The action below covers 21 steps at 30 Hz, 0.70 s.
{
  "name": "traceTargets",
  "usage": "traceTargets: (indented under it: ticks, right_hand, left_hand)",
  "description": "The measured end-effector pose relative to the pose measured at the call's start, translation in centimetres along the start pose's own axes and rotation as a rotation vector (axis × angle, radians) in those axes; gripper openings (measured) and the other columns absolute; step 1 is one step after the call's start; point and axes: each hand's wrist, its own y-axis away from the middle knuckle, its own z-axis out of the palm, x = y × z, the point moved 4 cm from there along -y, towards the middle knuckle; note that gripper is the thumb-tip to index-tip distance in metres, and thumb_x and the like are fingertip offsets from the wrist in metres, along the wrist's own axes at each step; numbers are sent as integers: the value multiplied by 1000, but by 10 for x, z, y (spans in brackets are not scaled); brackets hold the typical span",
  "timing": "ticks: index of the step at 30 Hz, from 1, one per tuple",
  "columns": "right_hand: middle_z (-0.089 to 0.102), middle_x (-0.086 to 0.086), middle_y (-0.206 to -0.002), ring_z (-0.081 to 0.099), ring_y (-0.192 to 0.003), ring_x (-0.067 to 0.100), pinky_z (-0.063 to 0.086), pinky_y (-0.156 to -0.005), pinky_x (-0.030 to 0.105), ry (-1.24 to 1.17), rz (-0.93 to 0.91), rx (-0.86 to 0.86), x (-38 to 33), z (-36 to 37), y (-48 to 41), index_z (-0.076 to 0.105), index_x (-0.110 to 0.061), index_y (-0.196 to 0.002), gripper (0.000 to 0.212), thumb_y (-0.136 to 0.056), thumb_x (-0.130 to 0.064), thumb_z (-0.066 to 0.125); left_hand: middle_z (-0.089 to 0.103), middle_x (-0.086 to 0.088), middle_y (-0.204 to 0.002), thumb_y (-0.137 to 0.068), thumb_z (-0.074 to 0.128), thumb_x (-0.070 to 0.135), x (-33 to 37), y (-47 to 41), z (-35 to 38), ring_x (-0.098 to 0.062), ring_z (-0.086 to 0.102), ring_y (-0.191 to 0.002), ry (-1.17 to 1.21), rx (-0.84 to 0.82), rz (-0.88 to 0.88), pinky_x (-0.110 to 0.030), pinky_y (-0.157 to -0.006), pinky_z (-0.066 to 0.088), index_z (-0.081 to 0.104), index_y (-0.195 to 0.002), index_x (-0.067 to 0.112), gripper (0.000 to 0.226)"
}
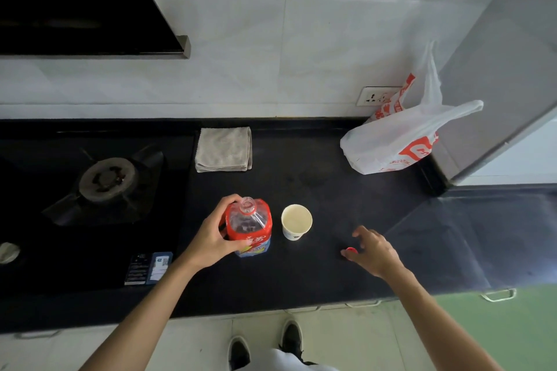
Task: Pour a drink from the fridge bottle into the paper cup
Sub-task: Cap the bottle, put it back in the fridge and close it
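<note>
Plastic bottle (249, 224), uncapped, looks soft-walled; my left hand (211, 238) wraps its labelled body, where I'd hold. Right hand (375, 253) touches the red cap (351, 249); grip unclear.

The left hand (214, 235) grips an upright, uncapped bottle (249, 226) on the black tabletop (301, 280). The paper cup (296, 221) stands just beside it at 3 o'clock. Farther that way, the right hand (373, 250) spreads its fingers, a red cap (351, 249) at its thumb (pinched or not, unclear).
</note>
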Motion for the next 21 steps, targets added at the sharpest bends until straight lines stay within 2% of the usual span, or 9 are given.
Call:
traceTargets:
  ticks: [5, 8, 12, 14, 16, 17, 19, 21]
  right_hand:
    - [55, -7, -97, 51, -86, 18, 43, -65, 31, 113, 47, -8, -9, 11, 5, 48, -22, -112, 46, -84, -53, 68]
    - [60, -2, -104, 49, -84, 17, 42, -66, 30, 175, 19, 0, -14, 14, 5, 48, -19, -114, 37, -90, -42, 62]
    - [61, 1, -111, 56, -91, 21, 38, -67, 28, 208, -78, 83, -20, 9, 6, 52, -17, -119, 28, -94, -30, 56]
    - [58, 1, -103, 61, -94, 25, 40, -64, 30, 101, -124, 181, -25, -4, 5, 59, -18, -120, 29, -92, -25, 59]
    - [55, -2, -94, 63, -83, 21, 49, -64, 31, -91, -231, 258, -40, -24, 3, 67, -18, -114, 26, -88, -18, 66]
    - [55, -4, -92, 62, -77, 13, 51, -66, 26, -173, -308, 289, -52, -36, 5, 69, -17, -111, 24, -87, -15, 69]
    - [57, -7, -92, 60, -77, 8, 48, -70, 12, -295, -465, 331, -84, -58, 14, 69, -17, -105, 21, -85, -11, 72]
    - [59, -10, -91, 60, -82, 9, 48, -73, 14, -372, -586, 344, -120, -74, 24, 65, -17, -97, 19, -82, -8, 75]
  left_hand:
    - [49, 13, -130, -70, 85, -2, 4, 2, 1, -10, 56, -122, 7, 12, -4, -29, -85, 59, 45, -113, 67, 90]
    - [48, 14, -130, -70, 85, -2, 5, 2, 1, -6, 56, -120, 7, 13, -15, -28, -84, 59, 44, -112, 68, 91]
    - [48, 13, -131, -71, 84, -2, 5, 2, 2, -13, 56, -122, 18, 7, -25, -30, -86, 59, 45, -112, 67, 90]
    - [48, 11, -133, -70, 85, 0, 4, 2, 1, -16, 56, -124, 21, 2, -28, -35, -90, 59, 45, -117, 62, 88]
    - [48, 9, -135, -70, 86, 2, 3, 3, 1, -16, 55, -125, 22, 1, -27, -39, -91, 58, 44, -122, 56, 86]
    - [48, 9, -135, -70, 87, 3, 2, 3, 1, -15, 54, -126, 20, -1, -24, -39, -92, 58, 44, -124, 53, 86]
    - [49, 10, -134, -70, 87, 3, 2, 2, 1, -13, 54, -126, 20, -3, -17, -40, -93, 58, 44, -126, 51, 85]
    - [49, 14, -132, -70, 86, 3, 2, 2, 1, -7, 54, -124, 11, -2, -16, -40, -94, 57, 44, -123, 54, 85]
